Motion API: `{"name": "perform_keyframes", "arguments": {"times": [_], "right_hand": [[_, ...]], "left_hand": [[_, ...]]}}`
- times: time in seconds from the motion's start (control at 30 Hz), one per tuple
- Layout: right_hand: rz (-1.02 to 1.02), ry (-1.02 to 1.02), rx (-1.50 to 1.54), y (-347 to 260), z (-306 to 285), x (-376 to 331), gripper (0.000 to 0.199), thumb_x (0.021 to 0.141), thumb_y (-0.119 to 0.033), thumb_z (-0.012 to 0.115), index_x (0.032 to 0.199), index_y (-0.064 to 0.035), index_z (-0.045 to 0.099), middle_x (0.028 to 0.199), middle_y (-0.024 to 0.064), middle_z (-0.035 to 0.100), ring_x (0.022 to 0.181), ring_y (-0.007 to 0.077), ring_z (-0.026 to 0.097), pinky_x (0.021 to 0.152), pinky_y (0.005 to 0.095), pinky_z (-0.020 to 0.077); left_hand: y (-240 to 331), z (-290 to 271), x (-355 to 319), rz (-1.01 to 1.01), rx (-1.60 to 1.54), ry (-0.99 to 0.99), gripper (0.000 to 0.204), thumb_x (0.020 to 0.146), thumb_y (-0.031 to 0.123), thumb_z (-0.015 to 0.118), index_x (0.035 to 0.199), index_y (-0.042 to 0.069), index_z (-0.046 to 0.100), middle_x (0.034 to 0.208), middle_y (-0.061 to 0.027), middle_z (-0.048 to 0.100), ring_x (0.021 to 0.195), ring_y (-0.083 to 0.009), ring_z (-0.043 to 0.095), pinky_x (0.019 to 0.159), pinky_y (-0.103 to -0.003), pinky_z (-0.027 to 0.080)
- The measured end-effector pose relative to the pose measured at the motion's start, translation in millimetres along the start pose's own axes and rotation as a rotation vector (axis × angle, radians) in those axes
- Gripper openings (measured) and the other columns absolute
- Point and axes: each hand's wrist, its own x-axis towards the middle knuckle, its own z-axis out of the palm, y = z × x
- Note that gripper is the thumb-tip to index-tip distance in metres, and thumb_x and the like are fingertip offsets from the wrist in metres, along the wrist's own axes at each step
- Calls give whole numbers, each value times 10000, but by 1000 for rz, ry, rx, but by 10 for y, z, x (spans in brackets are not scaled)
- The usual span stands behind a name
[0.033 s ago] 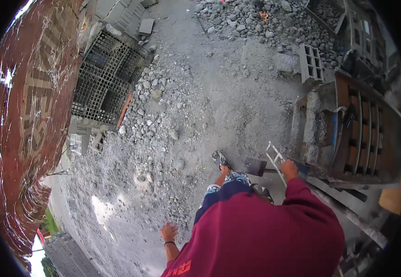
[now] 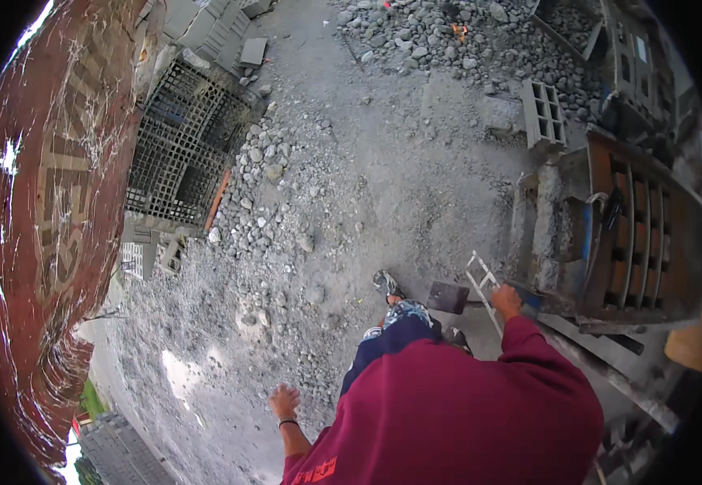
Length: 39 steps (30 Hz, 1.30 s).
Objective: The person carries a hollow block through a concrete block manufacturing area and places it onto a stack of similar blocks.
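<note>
My right hand (image 2: pixel 506 301) reaches forward to the near corner of a rusty block-making machine (image 2: pixel 609 234). It is closed on what looks like the short handle of a dark flat-bladed tool (image 2: pixel 448 297), which hangs just above the ground by my foot (image 2: pixel 386 284). A pale metal ladder-like frame (image 2: pixel 480 279) lies right beside that hand. My left hand (image 2: pixel 284 400), with a black wristband, hangs free at my side over the gravel, fingers loosely apart and holding nothing. My maroon sleeve and torso hide the ground below me.
Loose stones and gravel (image 2: pixel 270 186) cover the ground to the left and ahead. A hollow concrete block (image 2: pixel 543 113) stands near the machine. A dark metal grid rack (image 2: pixel 177 145) sits at the left beside a red brick wall (image 2: pixel 52 186).
</note>
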Motion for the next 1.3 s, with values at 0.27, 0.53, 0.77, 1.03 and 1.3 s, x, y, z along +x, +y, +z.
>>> {"name": "perform_keyframes", "arguments": {"times": [0.27, 0.53, 0.77, 1.03, 1.3], "right_hand": [[175, -99, 32, -815, -144, 84, 460, 882, -362, 586, 1152, -1, 675, 1193, 245, 652, 1102, 409, 636, 935, 491, 508], [381, -120, 268, -2173, -663, 970, 426, 858, -308, 605, 1161, -16, 670, 1215, 232, 651, 1132, 400, 630, 953, 477, 504], [176, -26, 269, -3792, -2545, 2845, 491, 832, -358, 652, 1178, -10, 661, 1228, 251, 634, 1147, 419, 607, 961, 483, 495], [-1, 281, 468, -5978, -4634, 4259, 441, 877, -360, 636, 1094, 23, 668, 1138, 308, 641, 1097, 474, 604, 921, 506, 495], [136, 243, 420, -7078, -4438, 5729, 408, 845, -307, 658, 1082, 26, 673, 1132, 297, 649, 1104, 464, 608, 920, 501, 498]], "left_hand": [[3344, 1589, 1322, 337, 257, -319, 306, 953, 283, 578, 1057, -2, 611, 792, -90, 676, 598, -144, 644, 442, -242, 464], [4927, 3504, 1808, 354, 542, -517, 358, 957, 319, 623, 1098, -10, 608, 901, -112, 724, 708, -169, 705, 520, -278, 529], [6401, 4300, 1645, 255, 396, -508, 368, 941, 314, 633, 1086, -24, 624, 838, -106, 704, 678, -186, 698, 523, -287, 537], [7306, 5410, 2283, 130, 420, -530, 369, 969, 332, 610, 1105, -11, 610, 891, -134, 721, 692, -203, 711, 489, -304, 525], [8676, 7122, 3819, 285, 714, -696, 347, 964, 335, 591, 1105, 20, 632, 898, -141, 722, 664, -226, 699, 482, -334, 522]]}}
